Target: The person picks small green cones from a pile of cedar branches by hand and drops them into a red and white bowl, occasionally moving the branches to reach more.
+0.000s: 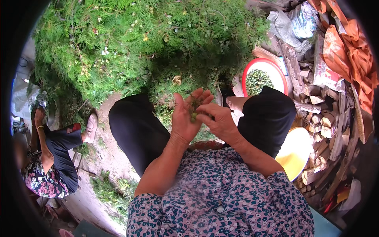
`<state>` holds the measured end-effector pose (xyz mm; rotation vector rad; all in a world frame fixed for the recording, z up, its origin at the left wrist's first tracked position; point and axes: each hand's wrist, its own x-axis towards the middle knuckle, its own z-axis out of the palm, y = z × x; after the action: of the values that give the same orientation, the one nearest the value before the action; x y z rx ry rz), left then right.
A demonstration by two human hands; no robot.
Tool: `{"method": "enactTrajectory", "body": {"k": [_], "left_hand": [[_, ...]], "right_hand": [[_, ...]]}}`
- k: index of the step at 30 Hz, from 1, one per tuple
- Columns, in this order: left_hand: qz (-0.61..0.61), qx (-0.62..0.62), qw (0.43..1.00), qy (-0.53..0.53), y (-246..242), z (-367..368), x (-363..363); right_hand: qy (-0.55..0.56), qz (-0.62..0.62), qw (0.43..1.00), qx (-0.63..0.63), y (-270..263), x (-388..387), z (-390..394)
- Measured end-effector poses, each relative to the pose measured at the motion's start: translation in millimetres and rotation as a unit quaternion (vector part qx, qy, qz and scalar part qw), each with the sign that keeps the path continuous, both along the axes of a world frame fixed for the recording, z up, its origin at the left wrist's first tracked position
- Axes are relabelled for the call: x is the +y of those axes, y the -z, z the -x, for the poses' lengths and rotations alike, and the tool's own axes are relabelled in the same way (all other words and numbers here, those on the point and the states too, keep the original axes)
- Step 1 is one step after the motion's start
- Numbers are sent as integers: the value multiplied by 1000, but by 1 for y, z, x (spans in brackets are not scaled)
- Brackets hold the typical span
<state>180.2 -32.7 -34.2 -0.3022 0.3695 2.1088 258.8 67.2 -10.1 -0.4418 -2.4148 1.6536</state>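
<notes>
My left hand (pixel 184 118) is turned palm up above my lap, its thumb raised, with a small evergreen sprig (pixel 195 102) lying across the palm and fingers. A few round green cones (pixel 193 116) show at the sprig's lower end. From the right, my right hand (pixel 221 121) reaches over to it, thumb and fingers curled around small green cones, which are partly hidden. Beyond my knees lies a large heap of cut conifer branches (pixel 124 44), probably arborvitae. A red-rimmed white basin (pixel 280 77) holding many picked green cones (pixel 258 81) stands past my right knee.
Beside my right thigh is a yellow basin (pixel 294 151). Split firewood (pixel 321 127), plastic sacks (pixel 303 22) and orange sheeting (pixel 349 53) line the right. Another person (pixel 50 157) sits at left, hands at a branch. Loose greenery (pixel 111 191) lies on the ground.
</notes>
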Motion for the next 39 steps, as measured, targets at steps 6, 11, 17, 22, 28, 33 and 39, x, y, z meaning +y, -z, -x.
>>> {"method": "enactTrajectory", "body": {"k": [6,11,17,22,28,33,39], "left_hand": [[60,2,998,7,16,-3,-6],[179,84,979,49,20,-5,-9],[228,87,969,33,20,-8,-8],[257,46,965,37,22,-6,-9],[95,4,995,-32,24,-3,-3],[66,-27,997,-35,18,-2,-1],[34,-4,999,-31,18,-2,0]], "right_hand": [[36,-10,999,12,-4,-2,0],[10,-113,992,57,3,13,1],[26,-89,994,51,11,9,0],[78,181,978,-64,14,19,-4],[81,586,806,-6,5,28,-5],[77,260,961,-51,9,18,-4],[68,-40,997,9,23,3,-5]]}}
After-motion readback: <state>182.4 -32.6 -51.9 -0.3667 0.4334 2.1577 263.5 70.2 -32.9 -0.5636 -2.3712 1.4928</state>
